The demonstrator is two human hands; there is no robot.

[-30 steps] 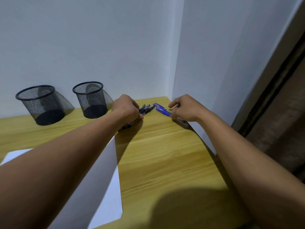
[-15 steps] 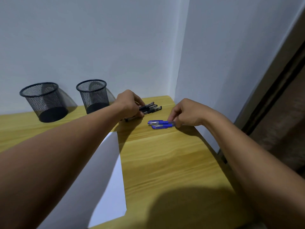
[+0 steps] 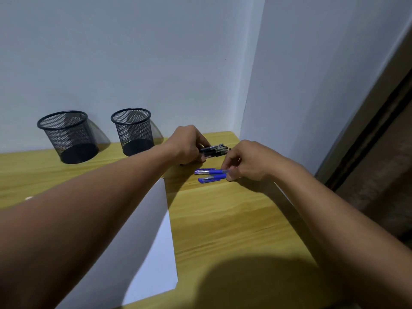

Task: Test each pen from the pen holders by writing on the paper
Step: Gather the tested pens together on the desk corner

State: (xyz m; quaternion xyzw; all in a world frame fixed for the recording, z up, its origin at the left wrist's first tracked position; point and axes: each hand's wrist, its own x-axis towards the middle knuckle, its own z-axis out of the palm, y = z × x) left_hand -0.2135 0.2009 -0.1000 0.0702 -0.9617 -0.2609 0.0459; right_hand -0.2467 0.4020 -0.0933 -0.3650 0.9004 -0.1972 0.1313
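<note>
Head view: a wooden desk (image 3: pixel 223 219) set into a white corner, seen from above with both bare forearms reaching toward the far right corner of the desktop.
Left hand (image 3: pixel 186 144): curled closed around a bundle of black pens (image 3: pixel 215 150), just right of frame centre; the pen ends stick out to the right of the knuckles, lying roughly level.
Right hand (image 3: pixel 247 160): thumb and fingers pinched on the right ends of the blue pens (image 3: pixel 209 175), which lie side by side on the wood just below the black bundle.
Pen holders: two black mesh cups stand against the back wall in the left half of the frame, the left holder (image 3: pixel 68 137) and the right holder (image 3: pixel 133 131); neither shows a pen inside.
Paper (image 3: pixel 153 253): a white sheet on the lower left of the desk, mostly hidden under the left forearm.
Change from a second ago: the blue pens pointed diagonally toward the corner and met the black ones tip to tip; now they lie nearly horizontal, nearer the viewer and clear of the black bundle, whose pens have also swung level.
Change from half a second ago: little, both grips are the same and the blue pens are barely shifted.
</note>
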